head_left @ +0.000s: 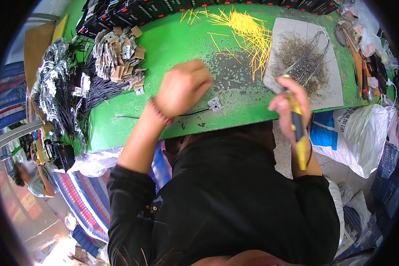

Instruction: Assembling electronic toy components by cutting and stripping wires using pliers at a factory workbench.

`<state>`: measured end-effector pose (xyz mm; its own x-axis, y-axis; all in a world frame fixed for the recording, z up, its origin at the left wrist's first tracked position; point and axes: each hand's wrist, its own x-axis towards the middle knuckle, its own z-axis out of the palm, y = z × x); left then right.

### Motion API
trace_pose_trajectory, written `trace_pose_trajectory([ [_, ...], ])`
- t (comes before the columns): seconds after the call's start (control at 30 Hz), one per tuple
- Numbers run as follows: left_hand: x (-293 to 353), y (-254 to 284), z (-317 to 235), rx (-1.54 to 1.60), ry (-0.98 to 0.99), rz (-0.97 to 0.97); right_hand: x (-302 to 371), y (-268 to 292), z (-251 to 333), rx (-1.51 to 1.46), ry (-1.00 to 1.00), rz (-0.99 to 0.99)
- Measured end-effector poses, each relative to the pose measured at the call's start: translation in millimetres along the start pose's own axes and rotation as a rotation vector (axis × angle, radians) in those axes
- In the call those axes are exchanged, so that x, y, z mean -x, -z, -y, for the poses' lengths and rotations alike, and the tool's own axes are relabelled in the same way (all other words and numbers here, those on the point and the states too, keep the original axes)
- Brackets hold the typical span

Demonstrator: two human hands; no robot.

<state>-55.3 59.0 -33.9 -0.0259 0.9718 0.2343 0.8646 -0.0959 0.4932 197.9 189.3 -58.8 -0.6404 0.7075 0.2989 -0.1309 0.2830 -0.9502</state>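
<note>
My left hand (pixel 184 86) is raised over the green table, its fingers curled closed; whatever they may hold is hidden. Below it on the table lies a small white circuit board (pixel 215 104) with a black wire running left under my wrist. My right hand (pixel 289 106) is wrapped round a yellow and black soldering iron (pixel 299 133), its thin tip pointing up and away over the near left edge of a pale grey slab (pixel 337 84). On that slab sits a dark heap of metal bits (pixel 303 66) with loose grey wire strands.
Cut yellow wires (pixel 246 29) are scattered left of the slab. Stacked small boards (pixel 119 53) with black leads and a silver-wrapped bundle (pixel 57 80) lie at left. Black boxes (pixel 168 6) line the far edge. Tools (pixel 363 75) lie at right. Another person (pixel 35 177) is at lower left.
</note>
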Motion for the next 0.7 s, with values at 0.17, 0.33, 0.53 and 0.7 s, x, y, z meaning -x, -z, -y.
trace_pose_trajectory([
  [0.17, -76, -33, 15, -0.013, -0.177, -0.03, 15, 59, 5, 0.169, 0.053, -0.209],
  [0.33, -82, -38, 29, -0.06, -0.162, 0.119, 24, 80, -5, 0.024, 0.067, -0.374],
  [0.53, -65, -35, 9, -0.172, -0.081, -0.093, 11, 76, -20, -0.062, -0.029, -0.378],
  [0.7, -45, -32, 0, -0.014, 0.021, -0.121, 11, 70, -29, 0.012, -0.065, -0.255],
])
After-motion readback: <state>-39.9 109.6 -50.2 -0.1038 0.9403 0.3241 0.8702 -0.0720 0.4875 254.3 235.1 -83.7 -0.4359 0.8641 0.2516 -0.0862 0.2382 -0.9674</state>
